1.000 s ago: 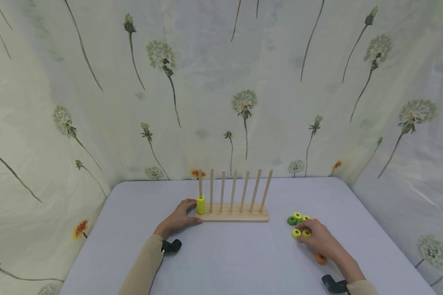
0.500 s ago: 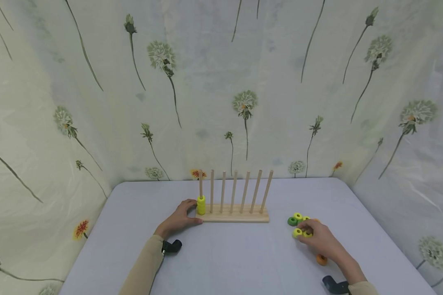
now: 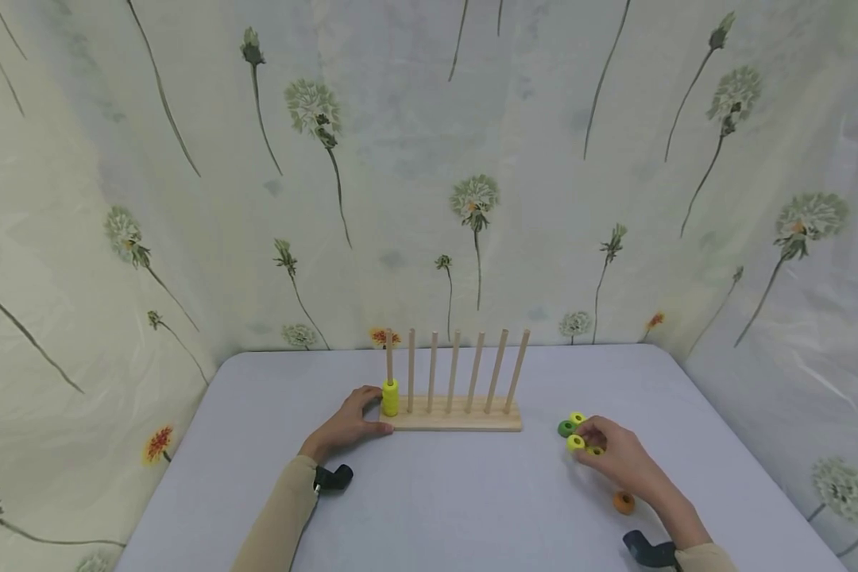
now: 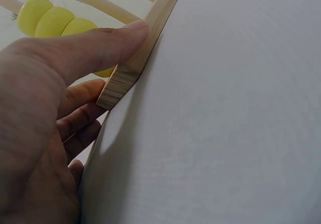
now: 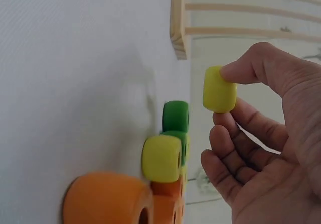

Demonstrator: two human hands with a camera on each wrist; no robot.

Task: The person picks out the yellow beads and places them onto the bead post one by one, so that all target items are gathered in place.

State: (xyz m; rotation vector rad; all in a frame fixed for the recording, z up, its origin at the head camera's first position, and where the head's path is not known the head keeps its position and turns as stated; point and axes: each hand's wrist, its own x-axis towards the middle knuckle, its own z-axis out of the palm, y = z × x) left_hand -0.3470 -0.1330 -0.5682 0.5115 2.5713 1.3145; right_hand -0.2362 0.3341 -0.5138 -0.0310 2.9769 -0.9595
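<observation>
A wooden peg stand (image 3: 457,425) with several upright pegs is at the back middle of the table. Yellow beads (image 3: 390,399) are stacked on its leftmost peg. My left hand (image 3: 346,429) grips the stand's left end; in the left wrist view the thumb (image 4: 115,45) lies on the base and the fingers are behind its end. To the right, my right hand (image 3: 622,457) pinches a yellow bead (image 5: 219,89) between thumb and fingers, held above the table. Below it lie green beads (image 5: 175,115), another yellow bead (image 5: 161,158) and orange beads (image 5: 108,199).
The table (image 3: 429,500) has a pale cover. A loose orange bead (image 3: 624,502) lies nearest me, beside the right wrist. Behind the stand hangs a floral cloth (image 3: 400,199), which also runs along both sides. Dark wrist cameras (image 3: 334,478) sit on both wrists.
My right hand has lifted the pinched yellow bead slightly off the group of beads. My left hand and the peg stand stay where they were.
</observation>
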